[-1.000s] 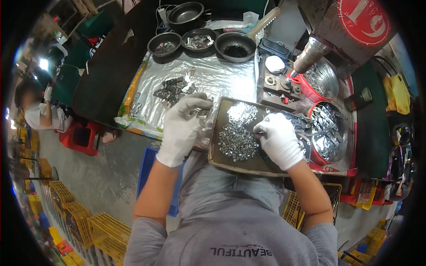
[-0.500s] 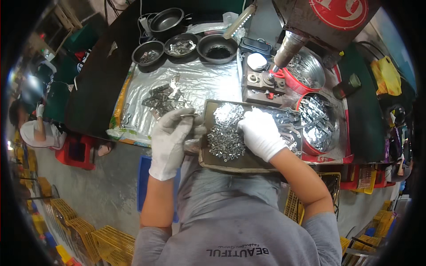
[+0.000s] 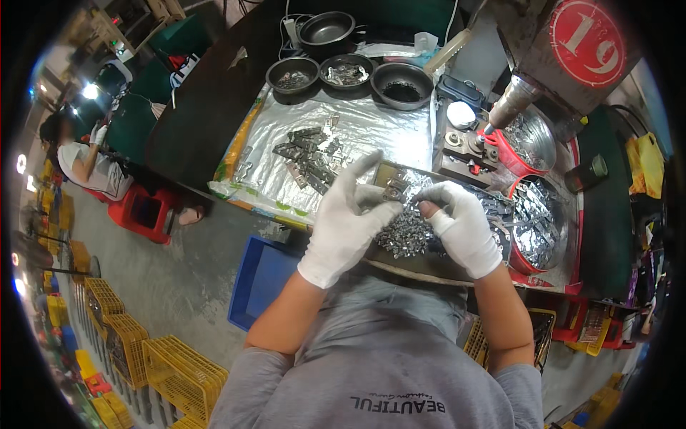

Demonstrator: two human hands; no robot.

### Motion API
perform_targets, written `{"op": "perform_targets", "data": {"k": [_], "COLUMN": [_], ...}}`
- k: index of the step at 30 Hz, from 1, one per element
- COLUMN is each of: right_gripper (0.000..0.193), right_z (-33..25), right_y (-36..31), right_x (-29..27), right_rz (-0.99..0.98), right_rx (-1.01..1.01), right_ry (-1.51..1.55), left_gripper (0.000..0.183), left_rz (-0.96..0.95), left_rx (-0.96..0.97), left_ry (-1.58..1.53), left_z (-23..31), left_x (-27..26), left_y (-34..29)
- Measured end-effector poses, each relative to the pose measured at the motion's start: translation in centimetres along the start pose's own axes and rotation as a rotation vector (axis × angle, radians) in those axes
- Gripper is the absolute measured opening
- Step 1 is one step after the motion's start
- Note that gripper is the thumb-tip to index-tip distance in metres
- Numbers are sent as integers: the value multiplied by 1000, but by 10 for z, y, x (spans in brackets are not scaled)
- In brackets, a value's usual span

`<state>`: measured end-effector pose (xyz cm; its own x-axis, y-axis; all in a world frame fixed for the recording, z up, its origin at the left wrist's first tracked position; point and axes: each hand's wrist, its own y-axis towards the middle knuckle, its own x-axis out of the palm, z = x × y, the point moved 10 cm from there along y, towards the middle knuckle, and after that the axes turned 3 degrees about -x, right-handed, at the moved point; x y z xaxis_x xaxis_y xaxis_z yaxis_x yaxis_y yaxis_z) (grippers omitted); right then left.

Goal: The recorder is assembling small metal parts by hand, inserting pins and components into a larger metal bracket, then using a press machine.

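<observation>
My left hand (image 3: 346, 222), in a white glove, holds a small flat metal plate (image 3: 394, 187) over the tray, with the fingers closed about its near side. My right hand (image 3: 464, 229), also gloved with a bare thumb tip, has its thumb and forefinger together beside the plate; whatever is between them is too small to make out. Below both hands, the shallow brown tray (image 3: 421, 277) holds a heap of small metal parts (image 3: 404, 237). A loose pile of flat metal plates (image 3: 307, 154) lies on the silvery sheet (image 3: 357, 129) to the left.
Several dark bowls (image 3: 402, 86) stand at the back. A press (image 3: 514, 100) with a die block (image 3: 466, 146) is at the back right. Red-rimmed tins (image 3: 534, 222) of metal strips are beside the tray. A blue bin (image 3: 246, 286) sits on the floor; a person (image 3: 89, 161) sits far left.
My left hand has moved right with the metal plate, from beside the tray to over it. My right hand has drawn back from the small parts toward the plate. The view has shifted.
</observation>
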<state>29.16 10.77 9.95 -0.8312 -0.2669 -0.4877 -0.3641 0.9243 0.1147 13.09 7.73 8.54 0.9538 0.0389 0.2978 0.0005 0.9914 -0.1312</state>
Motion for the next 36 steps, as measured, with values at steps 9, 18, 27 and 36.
{"op": "perform_targets", "data": {"k": [9,18,27,36], "right_gripper": [19,19,21,25], "right_z": [3,18,13,1], "right_y": [-8,-13,-8,-2], "right_x": [0,1,4,22], "right_rz": [-11,50,47,-210], "right_rx": [134,157,64,61], "right_ry": [283,421,270,187], "left_gripper": [31,31,48,36], "left_rz": [92,-36,26,-87], "left_rx": [423,14,43,68], "left_ry": [497,51,-8,248], "left_z": [21,7,-4,-11], "left_x": [-2,14,14,15], "left_y": [-8,-13,-8,-7]}}
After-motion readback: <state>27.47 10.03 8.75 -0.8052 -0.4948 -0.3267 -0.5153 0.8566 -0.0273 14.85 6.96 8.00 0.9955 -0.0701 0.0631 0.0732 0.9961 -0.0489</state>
